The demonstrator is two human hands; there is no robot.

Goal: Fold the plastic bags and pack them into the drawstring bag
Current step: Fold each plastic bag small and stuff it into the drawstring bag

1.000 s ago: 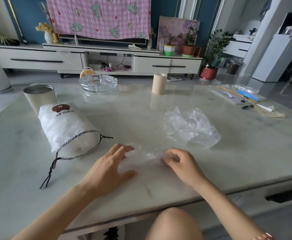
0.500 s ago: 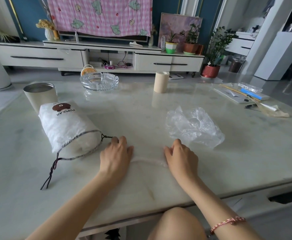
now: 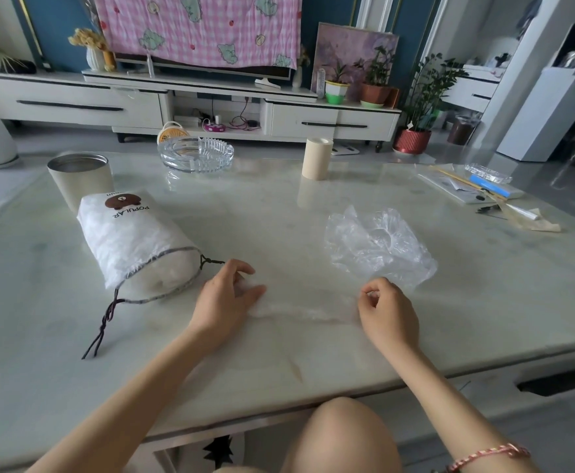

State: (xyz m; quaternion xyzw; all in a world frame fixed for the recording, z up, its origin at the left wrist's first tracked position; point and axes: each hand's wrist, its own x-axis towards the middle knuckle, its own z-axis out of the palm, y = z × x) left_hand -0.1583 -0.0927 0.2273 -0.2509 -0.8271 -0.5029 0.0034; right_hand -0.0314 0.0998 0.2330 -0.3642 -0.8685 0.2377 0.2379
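Both hands sit wider apart than half a second back: left hand [image 3: 226,297] and right hand [image 3: 386,314] each pinch an end of the bag [image 3: 301,313], stretched into a flat strip between them. Ready to fold shorter, I reckon. Drawstring bag [image 3: 132,240] lies just left of left hand.

Single wide-angle view from head height, worn on the person. Looks forward and down over the table [image 3: 279,206] from just behind its near edge, facing the far edge almost squarely. Sits close: catches the left hand [image 3: 224,298] and right hand [image 3: 386,310] in the lower middle of the frame, with both forearms and a bare knee [image 3: 340,435] filling the bottom. Takes in the tabletop out to its far edge, and beyond it the low TV cabinet [image 3: 74,104] and the wall behind. Curves straight lines toward the frame's sides.
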